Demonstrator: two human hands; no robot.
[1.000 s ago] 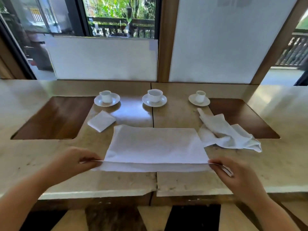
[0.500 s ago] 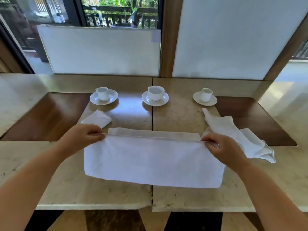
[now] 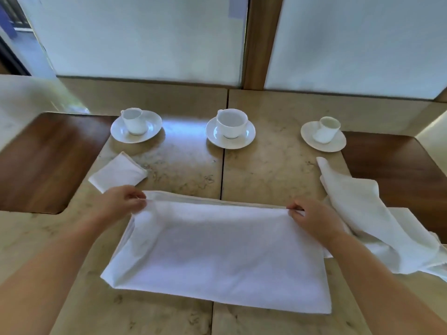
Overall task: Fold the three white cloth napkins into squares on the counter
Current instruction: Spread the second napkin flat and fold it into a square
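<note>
Your left hand (image 3: pixel 121 201) and right hand (image 3: pixel 312 220) pinch the napkin (image 3: pixel 217 252) corners; soft, limp cloth, so grip right at the corners.

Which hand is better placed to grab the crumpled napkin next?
Right. The right hand pinches the half-folded napkin at its far right corner, right beside the crumpled napkin. The left hand sits across the cloth, near the folded square.

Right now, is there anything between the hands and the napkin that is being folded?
Nothing visible. The left hand and right hand already pinch the far corners of the half-folded napkin. The crumpled napkin lies just beside the right hand, and the folded square lies apart, beyond the left hand.
</note>
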